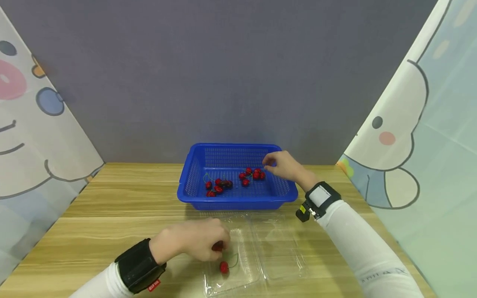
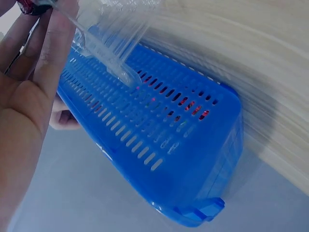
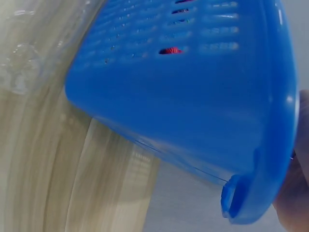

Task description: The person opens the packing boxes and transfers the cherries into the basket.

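Observation:
My left hand (image 1: 203, 240) pinches a dark red cherry (image 1: 218, 246) above a clear plastic clamshell box (image 1: 242, 240). That cherry (image 2: 36, 6) also shows at the top left corner of the left wrist view. Inside the box lies one red cherry (image 1: 224, 267) with a green stem. Over the right end of a blue plastic basket (image 1: 231, 202) hovers my right hand (image 1: 285, 165), thumb and fingers apart and loosely bent, with nothing seen between them. Just left of its fingertips is a cluster of red cherries (image 1: 256, 174) in the basket.
More cherries (image 1: 218, 189), some darker, lie in the basket's left half. The box's lid half (image 1: 279, 248) lies flat to the right. A grey wall (image 1: 231, 74) rises behind the wooden table (image 1: 123, 198), with cartoon-printed sheets (image 1: 395, 165) at both sides.

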Action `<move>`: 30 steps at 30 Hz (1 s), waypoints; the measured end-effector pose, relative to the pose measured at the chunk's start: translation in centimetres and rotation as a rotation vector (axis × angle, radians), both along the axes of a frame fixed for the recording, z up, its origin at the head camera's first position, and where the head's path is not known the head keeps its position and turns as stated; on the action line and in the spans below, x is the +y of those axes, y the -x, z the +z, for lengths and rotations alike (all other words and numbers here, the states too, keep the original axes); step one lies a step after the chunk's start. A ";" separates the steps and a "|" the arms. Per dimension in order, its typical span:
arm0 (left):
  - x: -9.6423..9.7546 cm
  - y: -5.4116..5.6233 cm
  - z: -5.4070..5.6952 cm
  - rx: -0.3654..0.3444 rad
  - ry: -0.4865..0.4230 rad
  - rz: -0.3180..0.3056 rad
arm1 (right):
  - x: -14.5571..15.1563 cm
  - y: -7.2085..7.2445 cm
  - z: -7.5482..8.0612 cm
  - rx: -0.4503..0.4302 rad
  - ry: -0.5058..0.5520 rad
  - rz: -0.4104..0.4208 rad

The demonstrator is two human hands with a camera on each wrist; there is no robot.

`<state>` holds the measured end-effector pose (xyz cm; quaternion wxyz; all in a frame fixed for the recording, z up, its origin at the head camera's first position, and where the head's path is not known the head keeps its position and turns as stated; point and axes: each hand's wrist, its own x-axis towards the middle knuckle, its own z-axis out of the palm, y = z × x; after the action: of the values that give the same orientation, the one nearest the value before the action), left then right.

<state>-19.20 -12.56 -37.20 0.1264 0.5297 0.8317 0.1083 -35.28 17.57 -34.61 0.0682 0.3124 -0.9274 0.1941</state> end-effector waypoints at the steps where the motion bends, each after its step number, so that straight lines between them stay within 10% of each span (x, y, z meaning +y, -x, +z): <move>1: -0.1 0.0 0.1 0.001 -0.009 0.001 | -0.1 -0.1 0.0 -0.001 0.000 0.008; 30: -3.0 2.5 3.0 0.067 -0.280 -0.029 | -1.2 -6.2 -0.2 0.115 -0.042 0.251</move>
<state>-21.68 -15.60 -34.22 0.0251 0.5574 0.8045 0.2035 -29.04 16.41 -34.80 0.0898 0.4377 -0.8796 0.1631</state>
